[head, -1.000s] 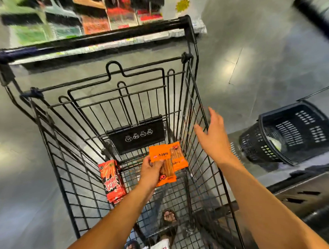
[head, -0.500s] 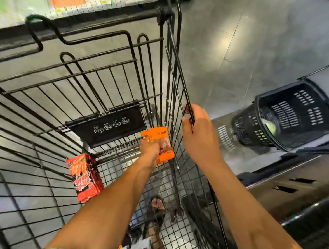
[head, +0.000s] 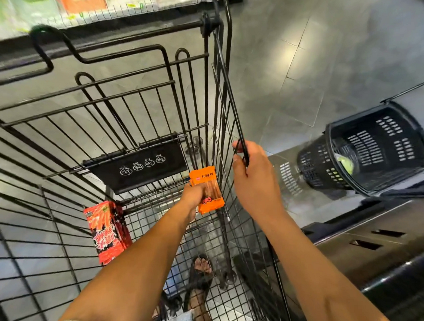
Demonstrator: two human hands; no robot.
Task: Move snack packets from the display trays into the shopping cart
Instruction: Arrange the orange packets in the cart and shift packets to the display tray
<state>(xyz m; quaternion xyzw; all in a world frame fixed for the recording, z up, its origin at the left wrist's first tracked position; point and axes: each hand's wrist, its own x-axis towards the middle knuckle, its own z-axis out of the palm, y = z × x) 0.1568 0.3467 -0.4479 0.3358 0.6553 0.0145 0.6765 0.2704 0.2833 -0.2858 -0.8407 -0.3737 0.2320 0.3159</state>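
My left hand (head: 195, 194) clamps the orange snack packet (head: 211, 191) low inside the shopping cart (head: 229, 87), presumably to lay it down. My right hand (head: 252, 180), beside it, curls round the cart's side rail, likely as a brace. A red snack box (head: 107, 231) stands left of the left hand.

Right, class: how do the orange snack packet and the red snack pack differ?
The orange snack packet is gripped by the left hand; the red snack pack stands untouched. The orange snack packet looks smaller than the red snack pack. Both are inside the shopping cart.
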